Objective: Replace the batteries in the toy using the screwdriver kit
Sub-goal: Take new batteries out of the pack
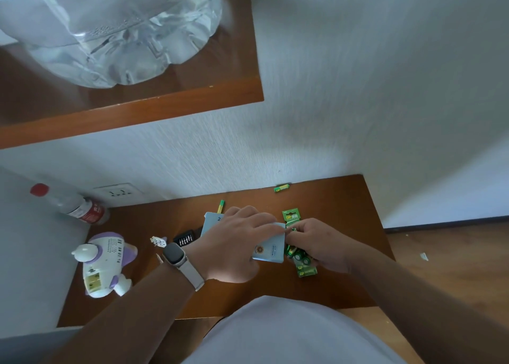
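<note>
A white and purple toy [106,264] lies on the wooden table [154,303] at the left, its battery bay uncovered. A small white cover piece [158,241] rests beside it. The black screwdriver bit holder [184,239] sits just left of my left hand [234,248]. That hand presses down on a pale blue booklet [271,249]. My right hand [322,242] pinches a green battery pack [298,256] at the booklet's right edge. Two loose green batteries lie farther back, one [220,206] behind my left hand, one [282,188] by the wall.
A clear bottle with a red cap [71,205] leans in the back left corner below a wall socket [118,190]. A wooden shelf [137,110] overhead carries a large clear water jug [115,30]. The table ends at the right, above wooden floor [454,267].
</note>
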`<state>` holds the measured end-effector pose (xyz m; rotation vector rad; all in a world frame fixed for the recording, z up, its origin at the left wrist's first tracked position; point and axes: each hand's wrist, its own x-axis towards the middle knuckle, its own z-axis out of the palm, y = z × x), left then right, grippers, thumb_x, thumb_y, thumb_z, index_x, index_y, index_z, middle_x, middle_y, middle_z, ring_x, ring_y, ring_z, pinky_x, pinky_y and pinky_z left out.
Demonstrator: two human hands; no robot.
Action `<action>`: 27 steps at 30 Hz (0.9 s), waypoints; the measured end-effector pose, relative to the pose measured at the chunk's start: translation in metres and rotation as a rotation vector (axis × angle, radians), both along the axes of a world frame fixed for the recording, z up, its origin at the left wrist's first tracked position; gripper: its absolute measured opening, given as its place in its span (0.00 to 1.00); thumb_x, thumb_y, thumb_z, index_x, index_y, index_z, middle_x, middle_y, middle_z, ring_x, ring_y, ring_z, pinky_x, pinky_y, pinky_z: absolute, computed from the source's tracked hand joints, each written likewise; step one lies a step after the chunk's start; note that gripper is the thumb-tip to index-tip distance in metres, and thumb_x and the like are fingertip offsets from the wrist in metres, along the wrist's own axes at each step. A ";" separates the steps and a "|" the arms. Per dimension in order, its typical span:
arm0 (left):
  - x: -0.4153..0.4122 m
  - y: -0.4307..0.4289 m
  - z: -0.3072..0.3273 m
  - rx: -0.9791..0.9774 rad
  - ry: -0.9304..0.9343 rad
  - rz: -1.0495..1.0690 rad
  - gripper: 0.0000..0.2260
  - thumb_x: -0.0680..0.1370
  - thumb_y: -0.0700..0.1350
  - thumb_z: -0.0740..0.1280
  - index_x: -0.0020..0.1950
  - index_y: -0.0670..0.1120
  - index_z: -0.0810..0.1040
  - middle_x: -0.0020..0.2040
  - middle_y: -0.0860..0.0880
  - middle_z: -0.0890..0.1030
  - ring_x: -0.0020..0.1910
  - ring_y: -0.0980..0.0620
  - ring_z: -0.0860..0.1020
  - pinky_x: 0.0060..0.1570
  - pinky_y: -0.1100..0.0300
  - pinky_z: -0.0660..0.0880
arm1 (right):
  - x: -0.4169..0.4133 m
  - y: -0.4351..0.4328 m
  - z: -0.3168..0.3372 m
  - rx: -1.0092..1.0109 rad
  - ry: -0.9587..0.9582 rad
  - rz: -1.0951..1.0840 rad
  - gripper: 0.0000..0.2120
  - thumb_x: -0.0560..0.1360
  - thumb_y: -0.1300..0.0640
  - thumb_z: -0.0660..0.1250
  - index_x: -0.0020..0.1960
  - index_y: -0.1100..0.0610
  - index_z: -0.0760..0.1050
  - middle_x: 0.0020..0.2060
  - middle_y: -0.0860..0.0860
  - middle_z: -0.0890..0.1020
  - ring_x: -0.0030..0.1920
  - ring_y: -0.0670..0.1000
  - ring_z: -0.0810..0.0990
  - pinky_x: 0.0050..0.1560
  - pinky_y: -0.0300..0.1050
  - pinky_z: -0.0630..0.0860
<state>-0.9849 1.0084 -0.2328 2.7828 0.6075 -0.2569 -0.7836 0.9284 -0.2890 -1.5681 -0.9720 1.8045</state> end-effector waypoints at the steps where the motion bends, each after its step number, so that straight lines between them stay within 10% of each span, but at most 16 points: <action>1: 0.002 -0.001 -0.002 -0.010 0.017 0.004 0.36 0.68 0.47 0.70 0.74 0.62 0.62 0.71 0.57 0.70 0.67 0.51 0.65 0.67 0.49 0.63 | -0.001 -0.001 -0.003 -0.010 -0.004 -0.002 0.17 0.71 0.37 0.67 0.49 0.48 0.83 0.47 0.56 0.86 0.45 0.56 0.80 0.40 0.46 0.74; 19: -0.005 0.004 -0.016 -0.241 -0.121 0.213 0.41 0.68 0.47 0.70 0.77 0.66 0.57 0.70 0.61 0.65 0.69 0.59 0.61 0.67 0.55 0.63 | 0.015 0.003 -0.014 -0.172 0.399 -0.193 0.16 0.65 0.53 0.71 0.49 0.60 0.81 0.44 0.59 0.83 0.32 0.50 0.71 0.22 0.35 0.63; 27: 0.001 -0.008 -0.021 -0.267 -0.207 0.262 0.45 0.69 0.50 0.71 0.72 0.79 0.45 0.67 0.64 0.62 0.66 0.60 0.60 0.60 0.56 0.76 | 0.009 0.000 -0.006 -0.131 0.518 -0.195 0.14 0.80 0.53 0.61 0.53 0.60 0.82 0.46 0.61 0.73 0.29 0.48 0.62 0.22 0.33 0.61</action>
